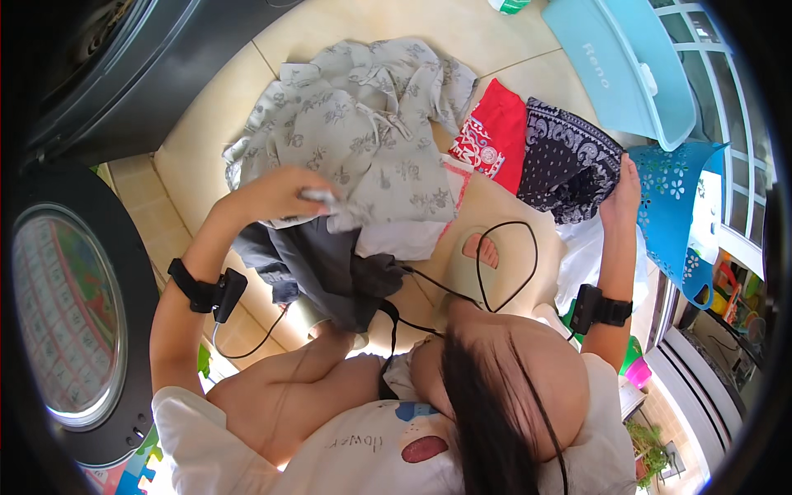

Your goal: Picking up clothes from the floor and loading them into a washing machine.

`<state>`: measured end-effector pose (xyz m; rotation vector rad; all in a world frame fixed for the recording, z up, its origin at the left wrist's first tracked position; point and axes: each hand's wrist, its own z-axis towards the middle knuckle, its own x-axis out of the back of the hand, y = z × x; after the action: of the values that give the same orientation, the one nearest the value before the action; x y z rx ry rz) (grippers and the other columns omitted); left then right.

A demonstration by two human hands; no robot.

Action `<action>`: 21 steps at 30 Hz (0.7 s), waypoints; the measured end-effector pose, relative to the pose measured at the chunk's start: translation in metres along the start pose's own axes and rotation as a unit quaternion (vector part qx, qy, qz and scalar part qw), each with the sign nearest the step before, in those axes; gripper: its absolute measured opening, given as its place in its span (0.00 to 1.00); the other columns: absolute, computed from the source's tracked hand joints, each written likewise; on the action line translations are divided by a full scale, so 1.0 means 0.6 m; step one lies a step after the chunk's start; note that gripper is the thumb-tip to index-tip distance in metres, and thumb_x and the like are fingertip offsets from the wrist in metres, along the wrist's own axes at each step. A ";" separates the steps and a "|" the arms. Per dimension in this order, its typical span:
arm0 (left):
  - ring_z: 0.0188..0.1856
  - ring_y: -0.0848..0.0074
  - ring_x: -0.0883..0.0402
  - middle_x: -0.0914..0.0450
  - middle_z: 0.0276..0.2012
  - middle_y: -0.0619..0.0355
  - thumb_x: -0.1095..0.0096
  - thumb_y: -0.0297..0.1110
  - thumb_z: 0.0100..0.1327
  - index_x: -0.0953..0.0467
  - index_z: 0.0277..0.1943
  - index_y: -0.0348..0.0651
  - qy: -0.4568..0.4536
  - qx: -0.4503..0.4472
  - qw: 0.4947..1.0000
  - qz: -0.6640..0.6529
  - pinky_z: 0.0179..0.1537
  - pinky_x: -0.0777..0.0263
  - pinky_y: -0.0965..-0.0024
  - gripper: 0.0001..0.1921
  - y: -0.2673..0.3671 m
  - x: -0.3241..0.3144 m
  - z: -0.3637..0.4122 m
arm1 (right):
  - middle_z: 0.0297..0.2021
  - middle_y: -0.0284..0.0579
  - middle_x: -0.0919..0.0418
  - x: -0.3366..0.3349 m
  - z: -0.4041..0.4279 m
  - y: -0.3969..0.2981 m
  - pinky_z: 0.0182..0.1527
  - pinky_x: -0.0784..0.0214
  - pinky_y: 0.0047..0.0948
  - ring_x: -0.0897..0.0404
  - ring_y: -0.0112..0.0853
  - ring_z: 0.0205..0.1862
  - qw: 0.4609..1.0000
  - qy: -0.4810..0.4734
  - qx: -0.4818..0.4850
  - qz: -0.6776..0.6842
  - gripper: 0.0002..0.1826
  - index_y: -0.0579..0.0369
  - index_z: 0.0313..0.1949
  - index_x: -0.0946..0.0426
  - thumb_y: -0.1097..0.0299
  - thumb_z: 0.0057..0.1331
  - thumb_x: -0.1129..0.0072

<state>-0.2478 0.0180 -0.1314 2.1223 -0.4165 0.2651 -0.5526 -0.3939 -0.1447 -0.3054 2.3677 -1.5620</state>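
Spread over the tiled floor lies a pale grey floral garment (365, 136) with ruffled edges. My left hand (294, 195), blurred, pinches a bunched bit of pale cloth at the garment's lower left side. A black paisley bandana-print cloth (560, 154) lies to the right, its far right edge held between the thumb and fingers of my right hand (620, 192). Between the two rests a red printed cloth (498, 136). White fabric with a pink-red trim (402, 240) shows from under the floral garment, and dark grey clothing (322, 266) is heaped nearer my feet.
A front-loading washing machine (142, 80) with its round door (74, 322) swung out stands on the left. A light blue tub (619, 68) and a blue perforated basket (674, 204) are on the right. A black cable (535, 247) loops over my slippered foot. White plastic (581, 253) lies below my right hand.
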 end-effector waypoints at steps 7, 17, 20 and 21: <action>0.48 0.65 0.26 0.26 0.47 0.54 0.32 0.35 0.52 0.26 0.51 0.42 -0.018 -0.088 0.994 0.062 0.48 0.31 0.70 0.22 0.073 0.002 0.014 | 0.40 0.44 0.22 -0.110 -0.064 -0.103 0.45 0.27 0.31 0.21 0.31 0.41 0.993 -0.110 -0.038 0.027 0.12 0.59 0.46 0.31 0.65 0.69 0.54; 0.59 0.66 0.32 0.32 0.58 0.51 0.32 0.34 0.52 0.38 0.62 0.42 0.326 -0.231 0.916 -0.038 0.57 0.36 0.67 0.34 0.201 -0.035 0.094 | 0.47 0.55 0.26 -0.285 -0.156 -0.192 0.53 0.31 0.38 0.24 0.37 0.49 0.889 -0.352 -0.135 0.259 0.15 0.62 0.45 0.27 0.65 0.69 0.59; 0.56 0.67 0.29 0.28 0.54 0.51 0.36 0.30 0.56 0.33 0.58 0.40 0.360 -0.260 0.895 -0.022 0.54 0.34 0.68 0.26 0.197 -0.010 0.108 | 0.48 0.54 0.27 -0.261 -0.178 -0.248 0.50 0.32 0.38 0.25 0.38 0.48 0.854 -0.475 -0.006 0.215 0.14 0.62 0.42 0.26 0.67 0.68 0.59; 0.53 0.69 0.27 0.26 0.52 0.52 0.39 0.27 0.58 0.31 0.55 0.39 0.355 -0.261 0.898 -0.016 0.53 0.33 0.70 0.21 0.187 -0.004 0.107 | 0.47 0.54 0.26 -0.255 -0.173 -0.253 0.49 0.32 0.38 0.25 0.38 0.47 0.855 -0.477 0.012 0.203 0.13 0.62 0.41 0.26 0.67 0.68 0.58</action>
<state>-0.2921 -0.0929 -0.0822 1.3768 -0.0047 0.7833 -0.4429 -0.3132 0.0525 -0.4142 1.4876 -0.9036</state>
